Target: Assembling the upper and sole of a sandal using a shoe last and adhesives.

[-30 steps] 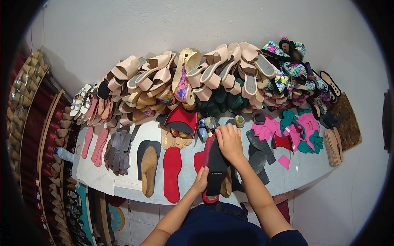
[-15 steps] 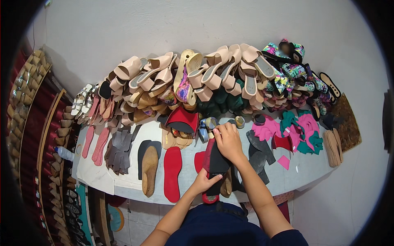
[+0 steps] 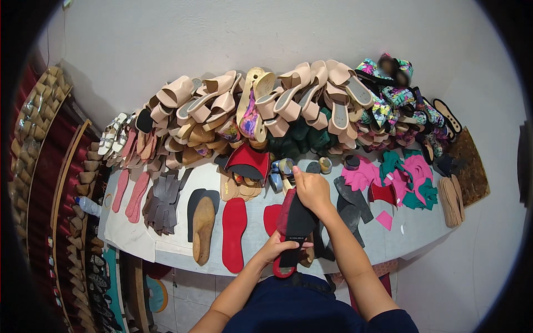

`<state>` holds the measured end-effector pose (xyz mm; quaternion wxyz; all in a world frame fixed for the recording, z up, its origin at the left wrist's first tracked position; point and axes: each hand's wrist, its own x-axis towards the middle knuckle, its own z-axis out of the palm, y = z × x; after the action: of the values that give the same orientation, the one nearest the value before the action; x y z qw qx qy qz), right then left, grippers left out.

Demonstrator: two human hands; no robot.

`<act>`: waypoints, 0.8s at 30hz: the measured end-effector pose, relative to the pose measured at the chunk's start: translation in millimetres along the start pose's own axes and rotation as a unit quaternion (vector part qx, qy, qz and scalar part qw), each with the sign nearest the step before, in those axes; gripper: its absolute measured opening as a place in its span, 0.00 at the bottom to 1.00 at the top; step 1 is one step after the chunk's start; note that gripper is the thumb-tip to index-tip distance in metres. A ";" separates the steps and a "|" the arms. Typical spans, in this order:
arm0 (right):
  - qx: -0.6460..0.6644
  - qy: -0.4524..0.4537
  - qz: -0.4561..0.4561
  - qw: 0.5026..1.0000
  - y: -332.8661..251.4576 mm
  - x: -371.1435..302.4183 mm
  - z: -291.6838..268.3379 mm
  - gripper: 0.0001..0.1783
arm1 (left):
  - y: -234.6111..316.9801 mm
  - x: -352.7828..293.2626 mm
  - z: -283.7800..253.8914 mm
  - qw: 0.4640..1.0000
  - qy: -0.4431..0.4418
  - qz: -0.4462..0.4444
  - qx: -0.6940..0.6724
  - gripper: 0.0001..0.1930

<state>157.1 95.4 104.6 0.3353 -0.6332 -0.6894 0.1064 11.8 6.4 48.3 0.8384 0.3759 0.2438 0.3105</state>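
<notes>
Over the table's near edge I hold a black slipper upper on a red insole [image 3: 300, 221], tilted upright. My left hand [image 3: 275, 248] is closed round its lower part, thumb across the front. My right hand [image 3: 312, 190] grips its upper end, fingers wrapped over the side. Partly hidden behind it lie another red insole [image 3: 270, 217] and a wooden shoe last. To the left lie a whole red insole [image 3: 234, 236] and a wooden shoe last [image 3: 204, 232] on a black sole piece.
Finished beige sandals [image 3: 214, 94] and flowered sandals [image 3: 383, 108] are heaped along the wall. Tape rolls [image 3: 285, 166] stand beyond my hands. Pink and green scraps [image 3: 413, 172] and stacked tan soles [image 3: 451, 202] lie right. Shelves of shoe lasts [image 3: 83, 180] stand left.
The slipper piece has turned slightly, its top end swinging a little to the right and nearer. My right hand has shifted slightly with it; the left keeps its hold.
</notes>
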 end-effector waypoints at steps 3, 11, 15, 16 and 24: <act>-0.014 -0.013 0.011 1.000 2.1 -0.9 2.9 0.30 | 2.2 -0.6 1.3 0.999 0.007 -0.024 -0.039 0.21; -0.033 0.030 -0.019 0.999 2.8 -1.9 5.8 0.29 | -1.5 -1.4 -1.0 0.998 -0.016 -0.020 -0.059 0.20; -0.049 0.092 -0.009 0.995 -3.9 -0.4 7.1 0.25 | -1.3 0.0 -1.2 0.999 -0.003 -0.016 -0.029 0.19; -0.048 0.092 -0.009 0.995 -3.9 0.2 7.2 0.25 | -0.9 0.4 -0.5 1.000 -0.002 -0.004 -0.015 0.19; -0.022 0.175 -0.103 0.979 1.3 -2.2 13.8 0.17 | -6.1 -0.3 2.6 0.999 0.005 0.013 0.034 0.17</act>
<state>149.8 97.4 92.7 0.4464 -0.5747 -0.6836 -0.0566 15.4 1.8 45.2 0.8197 0.4056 0.2541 0.3146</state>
